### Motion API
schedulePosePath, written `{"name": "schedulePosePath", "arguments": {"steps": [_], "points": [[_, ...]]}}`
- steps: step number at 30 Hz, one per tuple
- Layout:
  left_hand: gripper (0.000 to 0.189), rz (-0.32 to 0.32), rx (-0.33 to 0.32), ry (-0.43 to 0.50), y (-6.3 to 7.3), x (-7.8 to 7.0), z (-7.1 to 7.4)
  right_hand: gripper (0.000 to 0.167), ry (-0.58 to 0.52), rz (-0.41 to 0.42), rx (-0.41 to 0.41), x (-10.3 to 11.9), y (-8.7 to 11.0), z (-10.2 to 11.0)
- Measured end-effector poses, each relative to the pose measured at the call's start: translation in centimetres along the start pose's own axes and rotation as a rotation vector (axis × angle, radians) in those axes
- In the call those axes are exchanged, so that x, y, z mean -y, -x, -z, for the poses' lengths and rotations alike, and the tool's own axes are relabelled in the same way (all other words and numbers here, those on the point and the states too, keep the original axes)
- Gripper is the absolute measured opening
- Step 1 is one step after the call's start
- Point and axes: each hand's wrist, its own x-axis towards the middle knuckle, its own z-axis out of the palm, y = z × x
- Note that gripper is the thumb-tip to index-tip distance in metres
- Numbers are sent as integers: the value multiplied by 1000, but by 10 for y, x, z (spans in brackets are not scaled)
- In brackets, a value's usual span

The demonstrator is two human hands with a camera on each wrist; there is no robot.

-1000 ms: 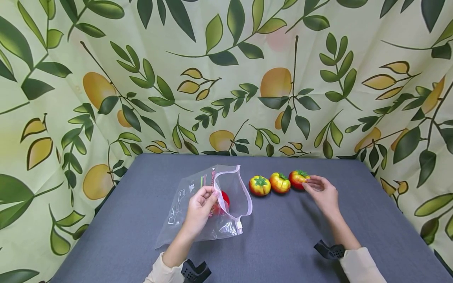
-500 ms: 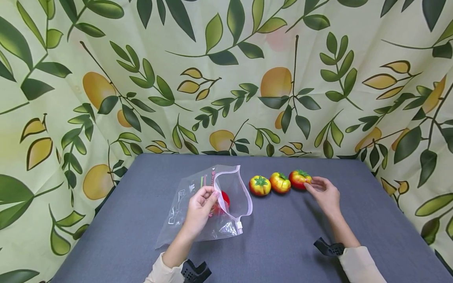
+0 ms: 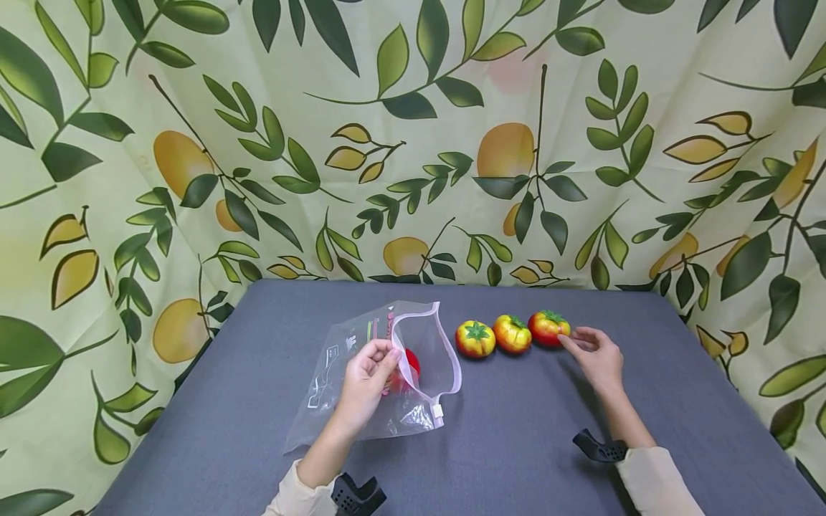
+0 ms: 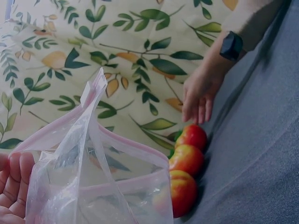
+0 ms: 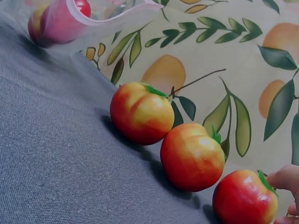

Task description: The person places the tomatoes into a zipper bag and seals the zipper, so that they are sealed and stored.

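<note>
My left hand (image 3: 364,380) pinches the rim of a clear zip bag (image 3: 338,383) with a pink-edged mouth, which gapes to the right. Through the plastic shows something round and red (image 3: 413,367); the right wrist view also shows a yellowish-red part (image 5: 36,25) inside. Right of the bag, three red-and-yellow tomatoes stand in a row: the left one (image 3: 475,339), the middle one (image 3: 513,334) and the right one (image 3: 549,329), all with green tops. My right hand (image 3: 599,360) is at the right tomato's side, fingers extended and loose, thumb tip right by its skin.
A grey cloth covers the table (image 3: 516,444). Behind it and at both sides hangs a curtain (image 3: 413,179) printed with leaves and fruit. The bag's white slider (image 3: 438,411) sits at the near end of its mouth.
My right hand has shifted slightly to the right, its fingertips drawing back from over the right tomato to its edge. The left hand and the bag stay put.
</note>
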Motion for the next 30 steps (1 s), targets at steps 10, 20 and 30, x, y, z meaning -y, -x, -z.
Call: {"name": "schedulePosePath", "arguments": {"steps": [10,20,30], "points": [[22,10,-9,-3,0,-1,0,52,8,-15,12,-7,-6,-3],[21,22,-11,-1,0,0,0,61,16,-34,48,-11,-12,-7],[22,2,-3,9,-1,0,1,64,-8,-32,75,-11,-15,-10]]}}
